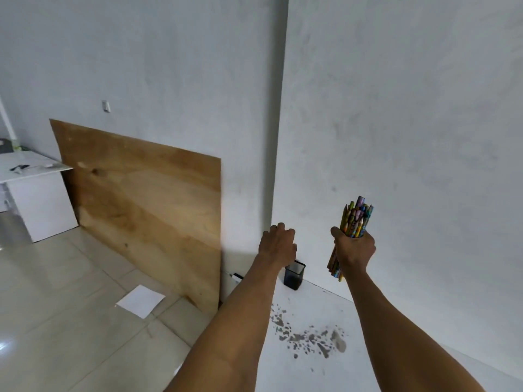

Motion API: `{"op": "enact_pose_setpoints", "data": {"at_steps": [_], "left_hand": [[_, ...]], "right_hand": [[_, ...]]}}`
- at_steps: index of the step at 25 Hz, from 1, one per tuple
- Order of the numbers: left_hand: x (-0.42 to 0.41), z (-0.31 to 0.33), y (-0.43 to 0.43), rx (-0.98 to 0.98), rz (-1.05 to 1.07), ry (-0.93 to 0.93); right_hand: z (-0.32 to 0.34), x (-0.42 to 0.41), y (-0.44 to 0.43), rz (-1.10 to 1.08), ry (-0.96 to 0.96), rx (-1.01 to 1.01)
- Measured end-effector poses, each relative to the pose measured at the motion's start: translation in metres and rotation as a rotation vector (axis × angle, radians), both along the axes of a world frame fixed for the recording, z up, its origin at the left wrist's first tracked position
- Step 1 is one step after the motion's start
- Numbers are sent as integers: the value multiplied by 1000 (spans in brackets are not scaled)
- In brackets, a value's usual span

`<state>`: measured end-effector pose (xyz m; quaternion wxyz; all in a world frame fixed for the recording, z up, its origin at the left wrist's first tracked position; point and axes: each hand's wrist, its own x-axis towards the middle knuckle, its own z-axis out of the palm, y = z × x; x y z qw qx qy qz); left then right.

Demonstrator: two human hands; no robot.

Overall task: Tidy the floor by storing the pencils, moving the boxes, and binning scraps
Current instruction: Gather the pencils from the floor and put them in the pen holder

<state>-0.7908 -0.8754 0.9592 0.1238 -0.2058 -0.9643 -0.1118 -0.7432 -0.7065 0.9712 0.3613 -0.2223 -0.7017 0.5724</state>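
Note:
My right hand is raised in front of the grey wall, shut around a thick bundle of coloured pencils held upright; their lower ends stick out below my fist. A black mesh pencil holder stands on a white surface at the wall corner, below and between my hands. My left hand hovers just above and left of the holder, fingers curled downward, holding nothing that I can see.
A large plywood sheet leans on the wall to the left. A white sheet of paper lies on the tiled floor. A white cabinet stands far left. Dark chipped patches mark the white surface.

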Motion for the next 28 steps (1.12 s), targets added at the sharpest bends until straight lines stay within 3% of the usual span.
{"op": "enact_pose_setpoints", "data": {"at_steps": [7, 15, 21, 28], "left_hand": [[-130, -39, -20, 40, -79, -108], [-234, -126, -10, 157, -142, -323], [-257, -233, 9, 208, -135, -481], [-273, -320, 60, 477, -57, -587]], "right_hand": [[-34, -139, -33, -45, -61, -8], [-96, -237, -28, -143, -110, -69], [-161, -287, -5, -158, -103, -133], [-235, -336, 12, -48, -132, -145]]}}
